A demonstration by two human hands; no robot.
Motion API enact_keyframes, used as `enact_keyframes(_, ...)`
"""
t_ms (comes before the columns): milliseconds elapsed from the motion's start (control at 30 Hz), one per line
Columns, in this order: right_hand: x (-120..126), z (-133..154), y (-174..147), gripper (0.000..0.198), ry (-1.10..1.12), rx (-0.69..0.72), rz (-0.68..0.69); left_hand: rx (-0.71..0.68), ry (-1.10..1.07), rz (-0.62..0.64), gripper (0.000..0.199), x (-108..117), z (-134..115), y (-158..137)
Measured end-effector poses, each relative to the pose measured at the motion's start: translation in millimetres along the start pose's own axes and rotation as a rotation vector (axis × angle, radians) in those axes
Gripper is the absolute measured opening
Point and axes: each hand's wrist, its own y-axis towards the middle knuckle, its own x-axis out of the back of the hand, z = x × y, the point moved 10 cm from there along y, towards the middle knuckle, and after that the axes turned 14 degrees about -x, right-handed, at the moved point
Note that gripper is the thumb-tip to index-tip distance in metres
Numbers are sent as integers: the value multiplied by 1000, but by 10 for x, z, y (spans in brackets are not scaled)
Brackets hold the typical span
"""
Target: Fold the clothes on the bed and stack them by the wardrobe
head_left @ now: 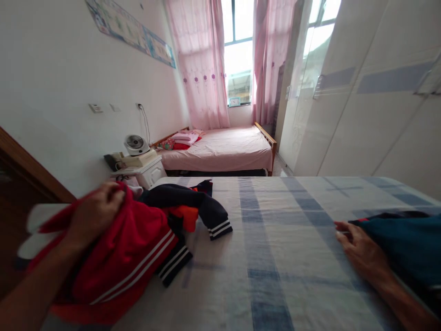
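Observation:
My left hand (98, 208) is closed on a red jacket (134, 239) with white stripes, bunched up at the left side of the bed. A dark navy sleeve (193, 202) with white cuff stripes and an orange piece of cloth (186, 217) lie beside the jacket, partly tucked under it. At the right, my right hand (363, 250) rests by the near-left edge of a dark teal garment (406, 243) lying in a pile. Its fingers are stretched out and slightly apart, with nothing visible between them.
A blue-and-white checked sheet (296, 276) covers the bed in front of me. Beyond it stands a second bed (234, 145) with pink bedding. A nightstand (151, 172) holds a small fan (136, 144). White wardrobes (361, 105) line the right side.

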Motion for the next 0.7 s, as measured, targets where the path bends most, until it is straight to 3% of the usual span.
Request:
enact_keyframes(67, 12, 20, -9, 30, 20, 18, -9, -37, 174, 141, 25, -298, -41, -43)
enact_keyframes(100, 19, 30, -12, 29, 30, 26, -12, -61, 276, 144, 28, -367, -111, -31)
enact_keyframes(167, 25, 41, -13, 29, 43, 33, -12, -148, 403, 46, 35, -400, -383, 47)
enact_keyframes(233, 15, 31, -2, 29, 40, 18, 2, -316, 389, 10, 39, -530, -776, 128)
enact_keyframes(333, -1, 9, 18, 29, 38, -15, 26, -628, 252, 240, 43, -1092, -1336, 61)
enact_keyframes(433, 18, 33, 12, 28, 35, -15, 21, -862, 152, 481, 52, -1670, -1625, -245)
enact_keyframes(500, 40, 59, -2, 27, 25, -15, 12, -894, 146, 570, 46, -1918, -1591, -384)
enact_keyframes(533, 52, 72, -10, 27, 21, -15, 7, -841, 184, 575, 42, -1982, -1493, -377)
enact_keyframes(700, 65, 79, -8, 29, 26, -22, 27, -454, 446, 442, 37, -1886, -858, -76)
